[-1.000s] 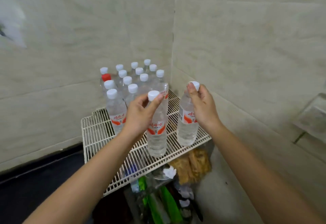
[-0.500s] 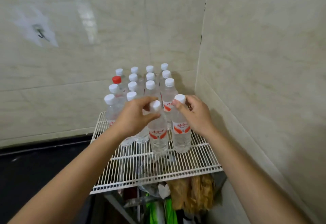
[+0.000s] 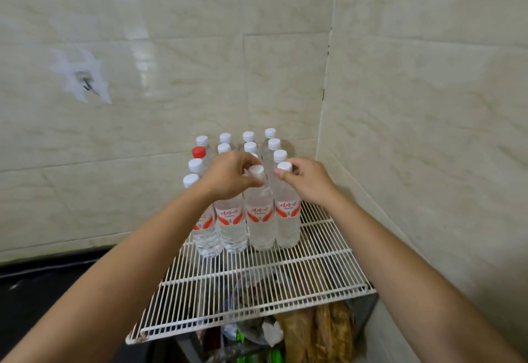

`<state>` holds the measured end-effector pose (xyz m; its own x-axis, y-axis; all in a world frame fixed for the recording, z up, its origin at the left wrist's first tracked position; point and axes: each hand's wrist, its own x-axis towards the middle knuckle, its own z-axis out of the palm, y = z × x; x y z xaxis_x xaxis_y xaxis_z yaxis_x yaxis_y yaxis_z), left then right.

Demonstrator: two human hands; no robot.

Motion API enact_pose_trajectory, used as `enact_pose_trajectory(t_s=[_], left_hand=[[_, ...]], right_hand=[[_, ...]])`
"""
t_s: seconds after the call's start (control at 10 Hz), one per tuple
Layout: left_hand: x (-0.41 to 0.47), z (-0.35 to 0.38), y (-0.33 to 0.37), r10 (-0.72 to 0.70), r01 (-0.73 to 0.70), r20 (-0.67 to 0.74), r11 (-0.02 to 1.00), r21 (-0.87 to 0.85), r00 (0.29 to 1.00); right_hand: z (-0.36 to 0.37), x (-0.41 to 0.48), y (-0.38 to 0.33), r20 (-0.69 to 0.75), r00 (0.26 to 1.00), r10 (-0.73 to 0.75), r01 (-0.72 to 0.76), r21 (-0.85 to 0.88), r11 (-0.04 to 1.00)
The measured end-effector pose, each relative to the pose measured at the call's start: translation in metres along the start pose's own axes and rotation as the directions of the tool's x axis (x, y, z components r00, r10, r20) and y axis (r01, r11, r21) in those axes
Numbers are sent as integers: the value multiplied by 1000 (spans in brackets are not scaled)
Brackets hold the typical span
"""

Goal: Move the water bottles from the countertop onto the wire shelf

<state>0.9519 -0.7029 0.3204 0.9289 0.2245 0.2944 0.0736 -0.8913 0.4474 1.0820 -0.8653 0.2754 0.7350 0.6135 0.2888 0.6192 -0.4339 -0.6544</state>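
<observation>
Clear plastic water bottles with white caps, red-and-white labels, stand upright on white wire shelf point(image 3: 320, 265) | left hand point(image 3: 228, 179) fingers pinch cap of one front-row bottle point(image 3: 258, 214); right hand point(image 3: 310, 181) fingers pinch its neighbour point(image 3: 287, 214) | both directly below fingers, touching block behind | corner of tiled wall point(image 3: 400, 105)

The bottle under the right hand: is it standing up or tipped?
Upright. The bottle stands with its base on the wire shelf, white cap straight on top, in line with its neighbours. The right hand grips its cap.
</observation>
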Motion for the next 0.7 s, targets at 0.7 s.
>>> enact_pose_trajectory(t_s=[0.7], left_hand=[[-76,40,-32,88,8,-358,966,259,929]], right_hand=[[9,-39,-8,-114,992,59,-53,51,997]])
